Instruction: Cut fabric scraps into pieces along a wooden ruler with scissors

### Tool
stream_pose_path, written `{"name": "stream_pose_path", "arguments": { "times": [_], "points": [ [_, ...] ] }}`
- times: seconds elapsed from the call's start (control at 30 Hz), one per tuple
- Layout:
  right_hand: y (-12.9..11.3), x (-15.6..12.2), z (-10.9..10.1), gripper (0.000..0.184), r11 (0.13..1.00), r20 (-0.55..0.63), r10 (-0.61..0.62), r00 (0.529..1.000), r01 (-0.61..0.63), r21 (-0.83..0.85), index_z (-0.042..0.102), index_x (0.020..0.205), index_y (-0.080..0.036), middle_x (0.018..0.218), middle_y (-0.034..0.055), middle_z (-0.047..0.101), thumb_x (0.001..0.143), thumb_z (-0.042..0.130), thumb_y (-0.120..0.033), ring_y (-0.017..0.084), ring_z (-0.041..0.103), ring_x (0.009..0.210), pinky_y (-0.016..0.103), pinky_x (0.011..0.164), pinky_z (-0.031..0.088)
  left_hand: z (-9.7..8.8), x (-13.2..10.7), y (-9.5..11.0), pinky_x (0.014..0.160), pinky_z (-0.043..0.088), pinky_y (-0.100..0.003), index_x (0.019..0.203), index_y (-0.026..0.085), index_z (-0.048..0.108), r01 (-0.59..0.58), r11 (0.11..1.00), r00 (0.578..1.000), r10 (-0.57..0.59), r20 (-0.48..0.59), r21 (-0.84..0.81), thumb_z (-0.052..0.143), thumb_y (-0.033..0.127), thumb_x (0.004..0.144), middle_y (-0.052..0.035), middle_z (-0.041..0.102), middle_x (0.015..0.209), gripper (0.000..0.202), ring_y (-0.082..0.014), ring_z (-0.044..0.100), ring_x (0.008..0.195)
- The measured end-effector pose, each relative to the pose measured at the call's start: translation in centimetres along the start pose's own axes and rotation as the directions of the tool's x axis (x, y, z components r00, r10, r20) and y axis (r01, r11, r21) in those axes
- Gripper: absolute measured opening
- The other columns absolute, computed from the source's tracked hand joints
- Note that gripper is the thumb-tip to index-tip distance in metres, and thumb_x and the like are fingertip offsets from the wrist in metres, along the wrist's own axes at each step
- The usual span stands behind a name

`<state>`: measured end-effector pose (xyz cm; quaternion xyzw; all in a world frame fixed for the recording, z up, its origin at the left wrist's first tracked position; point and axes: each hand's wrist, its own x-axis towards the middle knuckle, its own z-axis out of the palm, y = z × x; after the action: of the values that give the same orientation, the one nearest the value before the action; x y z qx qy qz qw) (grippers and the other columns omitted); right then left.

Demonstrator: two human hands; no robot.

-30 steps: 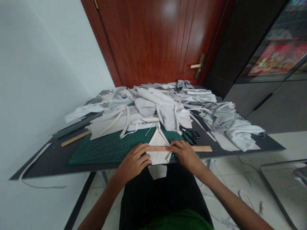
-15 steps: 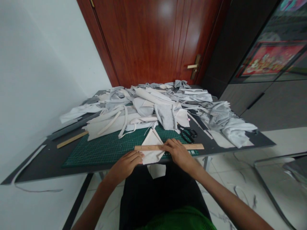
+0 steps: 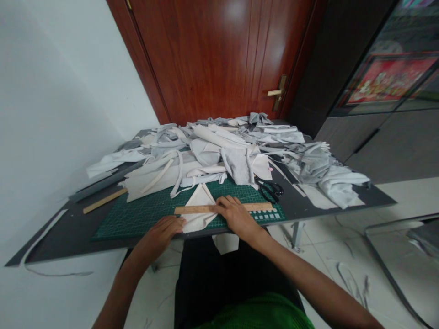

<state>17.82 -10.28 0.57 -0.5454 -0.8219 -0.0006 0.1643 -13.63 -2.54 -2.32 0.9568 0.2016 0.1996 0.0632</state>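
A cream triangular piece of fabric [image 3: 199, 197] lies on the green cutting mat [image 3: 144, 212] at the table's near edge. A wooden ruler [image 3: 195, 209] lies across the fabric. My right hand [image 3: 235, 217] presses flat on the ruler, fingers stretched out. My left hand [image 3: 158, 234] rests at the mat's near edge, fingertips touching the lower left corner of the fabric.
A big heap of white and grey fabric scraps [image 3: 219, 153] covers the back of the dark table [image 3: 61, 233]. Black scissors [image 3: 270, 189] lie right of the mat. A second wooden stick [image 3: 104, 200] lies at left. A brown door [image 3: 219, 55] stands behind.
The ruler, the fabric and both hands have slid left along the mat. My left hand has drawn back off the ruler to the fabric's corner.
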Motion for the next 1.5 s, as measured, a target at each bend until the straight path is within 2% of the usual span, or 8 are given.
{"name": "stream_pose_path", "arguments": {
  "times": [0.4, 0.77, 0.9, 0.97, 1.07, 1.13, 1.33, 1.5],
  "points": [
    [0.1, 1.5, -0.3, 0.038, 0.999, 0.004, -0.018, 1.0, 0.018, 0.033, 0.068, 0.131, -0.025, 0.114, 0.0082, 0.064, 0.105, 0.046, -0.01, 0.024, 0.054, 0.106, 0.037, 0.094, 0.043, -0.6, 1.3, 0.4, 0.106, 0.053, -0.039, 0.105, 0.02, 0.069, 0.078, 0.996, 0.993, -0.074, -0.092, 0.045, 0.041, 0.016, 0.104, -0.0081, 0.077, 0.111, 0.028, -0.0209, 0.07, 0.112],
    [1.6, 3.6, 0.9, 0.039, 0.995, -0.01, -0.094, 0.995, 0.095, 0.03, 0.069, 0.127, -0.023, 0.115, 0.0075, 0.063, 0.103, 0.045, -0.004, 0.022, 0.053, 0.107, 0.035, 0.092, 0.042, -2.3, 1.7, 0.5, 0.11, 0.047, -0.04, 0.107, 0.021, 0.071, 0.093, 0.995, 0.996, -0.092, -0.022, 0.049, 0.044, 0.027, 0.107, -0.0057, 0.078, 0.114, 0.028, -0.021, 0.069, 0.113],
    [2.0, 3.8, 1.3, 0.035, 0.993, -0.03, -0.097, 0.995, 0.099, 0.061, 0.071, 0.123, -0.022, 0.11, 0.0074, 0.062, 0.103, 0.047, -0.006, 0.022, 0.05, 0.103, 0.034, 0.089, 0.041, -3.1, 3.3, 0.6, 0.102, 0.051, -0.038, 0.106, 0.021, 0.073, 0.124, 0.992, 0.992, -0.124, -0.016, 0.036, 0.046, 0.035, 0.107, -0.0065, 0.078, 0.104, 0.03, -0.0221, 0.069, 0.105],
    [2.2, 3.8, 1.6, 0.033, 0.992, -0.041, -0.099, 0.994, 0.102, 0.077, 0.071, 0.122, -0.022, 0.109, 0.0072, 0.062, 0.103, 0.049, -0.006, 0.022, 0.05, 0.103, 0.033, 0.088, 0.04, -2.9, 4.5, 0.3, 0.096, 0.053, -0.036, 0.1, 0.021, 0.072, 0.158, 0.987, 0.986, -0.156, -0.053, 0.038, 0.046, 0.037, 0.107, -0.0061, 0.075, 0.098, 0.032, -0.0214, 0.068, 0.097],
    [2.4, 3.8, 1.7, 0.033, 0.989, -0.048, -0.109, 0.993, 0.113, 0.092, 0.071, 0.122, -0.023, 0.108, 0.0069, 0.062, 0.102, 0.05, -0.007, 0.022, 0.049, 0.102, 0.033, 0.088, 0.04, -1.8, 6.3, -0.7, 0.098, 0.052, -0.037, 0.101, 0.02, 0.071, 0.171, 0.985, 0.977, -0.171, -0.128, -0.01, 0.045, 0.036, 0.107, -0.0075, 0.072, 0.106, 0.031, -0.0216, 0.064, 0.105],
    [2.3, 3.7, 1.7, 0.032, 0.99, -0.048, -0.103, 0.993, 0.107, 0.093, 0.071, 0.122, -0.023, 0.107, 0.0068, 0.062, 0.103, 0.05, -0.009, 0.022, 0.049, 0.101, 0.034, 0.088, 0.04, -0.9, 7.0, -1.5, 0.099, 0.051, -0.037, 0.101, 0.02, 0.072, 0.156, 0.986, 0.979, -0.162, -0.125, -0.05, 0.045, 0.034, 0.106, -0.0066, 0.072, 0.106, 0.03, -0.0211, 0.063, 0.107],
    [1.9, 3.1, 1.6, 0.032, 0.992, -0.078, -0.069, 0.995, 0.077, 0.103, 0.071, 0.12, -0.021, 0.108, 0.0081, 0.063, 0.104, 0.047, -0.009, 0.023, 0.05, 0.101, 0.035, 0.089, 0.042, 0.4, 6.8, -3.2, 0.093, 0.053, -0.037, 0.112, 0.023, 0.078, 0.149, 0.984, 0.984, -0.157, -0.078, -0.1, 0.052, 0.027, 0.103, -0.0063, 0.074, 0.102, 0.028, -0.021, 0.063, 0.1],
    [4.7, 3.9, 1.0, 0.023, 0.926, -0.11, -0.125, 0.986, 0.156, 0.344, 0.071, 0.12, -0.019, 0.114, 0.0081, 0.07, 0.105, 0.053, -0.022, 0.02, 0.06, 0.107, 0.036, 0.099, 0.047, 0.5, 6.5, -3.4, 0.093, 0.054, -0.04, 0.108, 0.024, 0.08, 0.123, 0.988, 0.986, -0.132, -0.106, -0.089, 0.058, 0.019, 0.1, -0.0075, 0.074, 0.105, 0.025, -0.0217, 0.063, 0.101]
  ]
}}
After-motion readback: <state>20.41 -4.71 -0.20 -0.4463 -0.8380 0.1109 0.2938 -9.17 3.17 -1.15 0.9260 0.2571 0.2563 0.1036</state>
